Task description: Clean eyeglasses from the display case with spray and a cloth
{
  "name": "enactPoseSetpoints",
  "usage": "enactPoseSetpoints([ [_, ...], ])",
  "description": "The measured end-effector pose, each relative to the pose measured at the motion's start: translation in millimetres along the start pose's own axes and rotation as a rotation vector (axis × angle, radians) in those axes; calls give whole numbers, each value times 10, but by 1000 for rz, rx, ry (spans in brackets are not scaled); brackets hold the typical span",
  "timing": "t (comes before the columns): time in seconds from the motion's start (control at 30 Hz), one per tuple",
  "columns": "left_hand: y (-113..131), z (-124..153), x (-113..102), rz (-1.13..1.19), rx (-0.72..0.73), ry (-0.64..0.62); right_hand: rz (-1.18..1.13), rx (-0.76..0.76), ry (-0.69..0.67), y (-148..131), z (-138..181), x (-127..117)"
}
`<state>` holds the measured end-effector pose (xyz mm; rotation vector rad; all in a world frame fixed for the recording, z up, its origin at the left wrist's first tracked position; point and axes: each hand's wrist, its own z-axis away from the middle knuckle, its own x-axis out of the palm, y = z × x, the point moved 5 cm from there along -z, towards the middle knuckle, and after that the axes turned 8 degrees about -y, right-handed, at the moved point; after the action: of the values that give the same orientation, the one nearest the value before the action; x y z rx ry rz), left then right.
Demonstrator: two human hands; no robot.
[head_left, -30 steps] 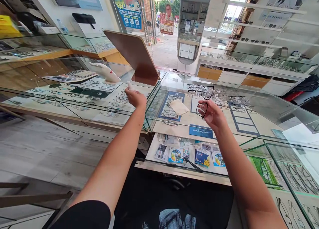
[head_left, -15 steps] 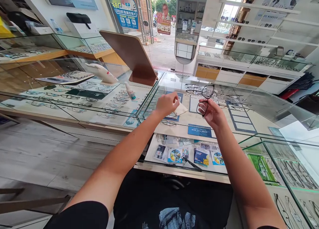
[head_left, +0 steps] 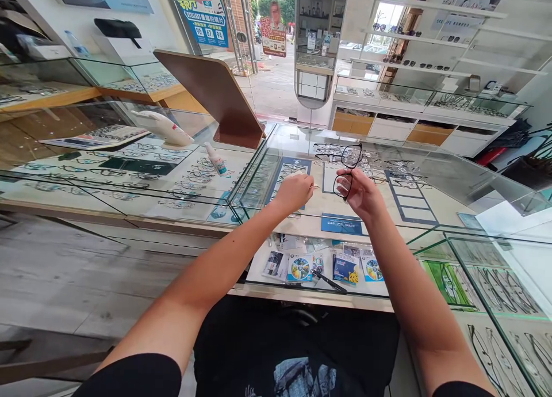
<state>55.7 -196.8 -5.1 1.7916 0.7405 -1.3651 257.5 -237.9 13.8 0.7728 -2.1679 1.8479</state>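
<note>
In mid-frame, your left hand (head_left: 296, 191) had left the bottle (head_left: 216, 159), fingers curled, hold unclear; right hand (head_left: 364, 194) pinched glasses (head_left: 351, 168) over glass counter (head_left: 451, 185).

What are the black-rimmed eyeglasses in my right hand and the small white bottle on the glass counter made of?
Black-rimmed eyeglasses: probably plastic, being uniformly dark, though coated metal is possible; finish unclear. Small white bottle: likely smooth plastic, judging by its opaque look.

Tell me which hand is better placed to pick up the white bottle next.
Left, probably: your left hand is closer to the white bottle, while your right hand holds the black-framed glasses.
</note>
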Motion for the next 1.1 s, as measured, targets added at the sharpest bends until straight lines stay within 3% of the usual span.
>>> enactPoseSetpoints([
  [0.23, -217, 7, -205, 674, -80, 228, -1, -12, -4, -17, -14, -10],
  [0.4, -151, 0, -319, 948, 14, 206, 0, 14, -24, -4, -14, 29],
  [0.57, 37, 132, -494, 752, 149, 258, 54, 58, -58, 20, -6, 71],
  [0.77, 266, 350, -715, 284, 359, 620, 119, 130, -113, 55, 18, 142],
  [1.1, 416, 448, -680, 90, 405, 739, 119, 165, -222, 77, 88, 315],
])
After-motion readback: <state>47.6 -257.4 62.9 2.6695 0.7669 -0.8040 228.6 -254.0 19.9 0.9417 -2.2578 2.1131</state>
